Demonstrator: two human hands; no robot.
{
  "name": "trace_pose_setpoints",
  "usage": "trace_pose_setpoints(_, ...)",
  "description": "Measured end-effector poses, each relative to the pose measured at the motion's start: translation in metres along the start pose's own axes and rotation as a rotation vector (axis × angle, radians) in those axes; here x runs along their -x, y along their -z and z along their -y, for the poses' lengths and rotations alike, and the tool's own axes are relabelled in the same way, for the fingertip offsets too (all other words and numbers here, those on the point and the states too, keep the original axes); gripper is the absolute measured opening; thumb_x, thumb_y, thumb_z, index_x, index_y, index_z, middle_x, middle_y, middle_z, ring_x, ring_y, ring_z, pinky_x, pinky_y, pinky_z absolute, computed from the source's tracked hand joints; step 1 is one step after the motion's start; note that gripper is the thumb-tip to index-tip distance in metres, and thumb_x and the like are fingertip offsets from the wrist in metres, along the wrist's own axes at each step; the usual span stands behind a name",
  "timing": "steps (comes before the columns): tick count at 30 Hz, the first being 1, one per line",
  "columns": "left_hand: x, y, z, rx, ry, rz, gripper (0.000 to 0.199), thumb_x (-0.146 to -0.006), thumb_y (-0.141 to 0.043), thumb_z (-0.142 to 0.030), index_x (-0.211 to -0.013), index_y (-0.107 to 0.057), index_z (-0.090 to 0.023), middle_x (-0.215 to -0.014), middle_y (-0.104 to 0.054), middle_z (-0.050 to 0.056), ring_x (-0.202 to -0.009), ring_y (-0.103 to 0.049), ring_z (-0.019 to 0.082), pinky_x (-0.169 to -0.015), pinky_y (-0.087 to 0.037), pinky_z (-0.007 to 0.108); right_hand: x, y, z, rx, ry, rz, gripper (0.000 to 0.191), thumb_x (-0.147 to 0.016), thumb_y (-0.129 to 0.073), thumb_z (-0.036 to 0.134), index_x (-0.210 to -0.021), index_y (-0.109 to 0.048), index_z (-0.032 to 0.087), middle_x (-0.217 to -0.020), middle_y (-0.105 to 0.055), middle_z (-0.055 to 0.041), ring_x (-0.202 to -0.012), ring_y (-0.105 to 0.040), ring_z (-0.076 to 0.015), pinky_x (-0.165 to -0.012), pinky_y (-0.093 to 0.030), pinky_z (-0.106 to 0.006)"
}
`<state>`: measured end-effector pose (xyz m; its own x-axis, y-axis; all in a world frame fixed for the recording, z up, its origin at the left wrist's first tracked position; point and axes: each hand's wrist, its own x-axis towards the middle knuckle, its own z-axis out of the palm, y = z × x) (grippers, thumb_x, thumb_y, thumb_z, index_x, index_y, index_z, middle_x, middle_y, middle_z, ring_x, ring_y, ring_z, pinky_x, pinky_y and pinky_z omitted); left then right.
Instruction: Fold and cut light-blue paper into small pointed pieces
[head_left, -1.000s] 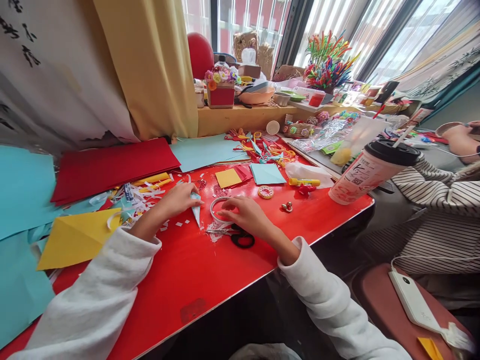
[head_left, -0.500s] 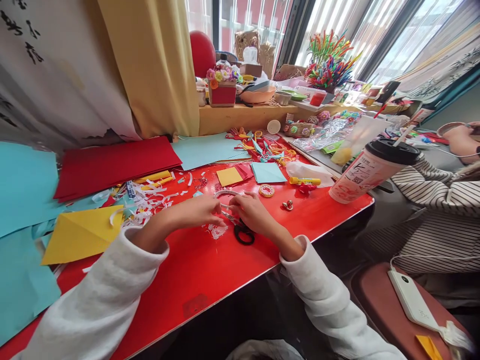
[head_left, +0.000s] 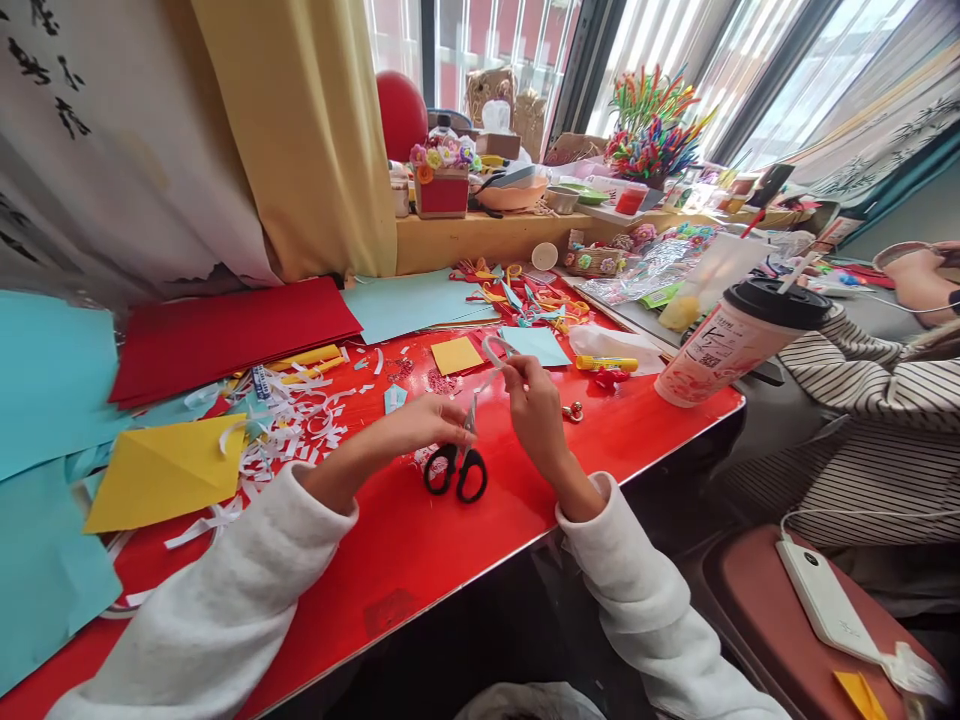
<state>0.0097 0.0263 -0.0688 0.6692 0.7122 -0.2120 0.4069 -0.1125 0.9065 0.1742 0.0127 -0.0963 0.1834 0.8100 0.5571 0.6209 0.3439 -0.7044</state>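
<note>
Black-handled scissors [head_left: 457, 470] are upright over the red tabletop, handles toward me. My left hand [head_left: 435, 422] pinches them at the blades, near the pivot. Farther right, my right hand [head_left: 536, 400] is closed on a thin white strip [head_left: 491, 350], which curls up and over to the left of the fingers. A yellow paper square [head_left: 456, 355] and a light blue paper square [head_left: 535, 346] lie just beyond the hands. White paper scraps [head_left: 307, 410] are heaped to the left.
A tall lidded cup [head_left: 731, 345] stands at the table's right end, beside a glue stick [head_left: 607, 364]. Red sheets [head_left: 236, 330] and a yellow sheet [head_left: 169, 472] lie left. A person's striped sleeve [head_left: 862, 370] is at the right.
My hands have moved apart. My right hand has risen to the right with the strip, and the scissors now stand more upright, with both handle loops showing below my left hand.
</note>
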Motion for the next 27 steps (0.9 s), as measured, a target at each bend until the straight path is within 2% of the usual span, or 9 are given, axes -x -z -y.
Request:
trace_pose_setpoints(4, 0.013, 0.016, -0.002, -0.227, 0.035, 0.354, 0.013, -0.064, -0.059, -0.029, -0.066, -0.065, -0.018, -0.063, -0.062, -0.001, -0.059, -0.054, 0.013, -0.053, -0.037, 0.021, -0.002, 0.003, -0.002, -0.015, -0.027, -0.138, 0.02, -0.088, -0.037, 0.034, -0.089, -0.051, 0.019, -0.081, -0.057, -0.005, -0.074, -0.048, -0.0166, -0.071, -0.036, -0.031)
trace_pose_setpoints(6, 0.016, 0.017, -0.003, -0.313, 0.056, 0.353, 0.014, -0.065, -0.059, -0.031, -0.069, -0.066, -0.019, -0.066, -0.063, -0.001, -0.06, -0.054, 0.014, -0.053, -0.037, 0.021, -0.002, 0.003, -0.001, -0.049, -0.031, -0.128, 0.021, -0.088, -0.037, 0.035, -0.09, -0.05, 0.019, -0.078, -0.056, -0.0038, -0.071, -0.048, -0.0156, -0.069, -0.036, -0.03)
trace_pose_setpoints(9, 0.014, 0.014, -0.009, -0.393, 0.007, -0.037, 0.021, -0.067, -0.058, -0.038, -0.073, -0.065, -0.019, -0.071, -0.063, 0.002, -0.065, -0.055, 0.015, -0.055, -0.039, 0.022, 0.0, 0.002, 0.001, -0.108, -0.023, -0.047, 0.019, -0.088, -0.037, 0.034, -0.089, -0.05, 0.02, -0.071, -0.052, -0.0011, -0.066, -0.047, -0.0137, -0.066, -0.037, -0.028)
trace_pose_setpoints(11, 0.011, 0.011, -0.014, -0.315, -0.068, -0.339, 0.029, -0.071, -0.054, -0.044, -0.082, -0.063, -0.019, -0.079, -0.063, 0.004, -0.07, -0.056, 0.016, -0.059, -0.041, 0.024, 0.001, 0.002, 0.004, -0.152, -0.005, 0.033, 0.019, -0.088, -0.036, 0.033, -0.088, -0.049, 0.02, -0.068, -0.051, -0.0002, -0.064, -0.047, -0.0125, -0.063, -0.037, -0.026)
trace_pose_setpoints(12, 0.009, 0.01, -0.016, -0.221, -0.093, -0.422, 0.032, -0.074, -0.051, -0.046, -0.087, -0.061, -0.018, -0.083, -0.063, 0.005, -0.073, -0.057, 0.016, -0.061, -0.043, 0.025, 0.002, 0.001, 0.005, -0.17, 0.008, 0.072, 0.018, -0.088, -0.036, 0.032, -0.088, -0.049, 0.02, -0.068, -0.05, -0.0001, -0.063, -0.047, -0.0121, -0.062, -0.037, -0.025)
trace_pose_setpoints(15, 0.005, 0.008, -0.02, 0.103, -0.119, -0.448, 0.037, -0.077, -0.049, -0.045, -0.097, -0.055, -0.015, -0.084, -0.062, 0.007, -0.075, -0.059, 0.016, -0.064, -0.047, 0.028, 0.004, 0.001, 0.009, -0.201, 0.062, 0.159, 0.017, -0.088, -0.036, 0.03, -0.087, -0.049, 0.019, -0.069, -0.051, -0.0003, -0.064, -0.048, -0.0119, -0.063, -0.038, -0.025)
trace_pose_setpoints(18, 0.005, 0.008, -0.021, 0.204, -0.17, -0.482, 0.029, -0.073, -0.058, -0.035, -0.091, -0.055, -0.013, -0.083, -0.063, 0.007, -0.073, -0.06, 0.015, -0.067, -0.049, 0.029, 0.005, 0.001, 0.01, -0.182, 0.114, 0.194, 0.014, -0.087, -0.039, 0.028, -0.086, -0.05, 0.019, -0.071, -0.054, -0.0015, -0.067, -0.05, -0.0132, -0.067, -0.04, -0.027)
trace_pose_setpoints(23, 0.013, 0.007, -0.026, -0.144, -0.305, -0.668, 0.018, -0.077, -0.053, -0.025, -0.093, -0.059, -0.019, -0.083, -0.066, 0.002, -0.079, -0.061, 0.015, -0.074, -0.045, 0.027, 0.005, -0.001, 0.009, -0.16, 0.123, 0.205, 0.017, -0.086, -0.041, 0.028, -0.091, -0.054, 0.019, -0.084, -0.06, -0.0061, -0.074, -0.054, -0.0159, -0.069, -0.041, -0.029)
trace_pose_setpoints(27, 0.016, 0.006, -0.028, -0.369, -0.303, -0.734, 0.02, -0.08, -0.048, -0.023, -0.096, -0.061, -0.021, -0.088, -0.068, 0.001, -0.082, -0.062, 0.016, -0.075, -0.044, 0.025, 0.005, -0.001, 0.01, -0.175, 0.09, 0.204, 0.021, -0.086, -0.041, 0.029, -0.094, -0.057, 0.02, -0.088, -0.063, -0.0055, -0.073, -0.054, -0.0151, -0.068, -0.042, -0.028)
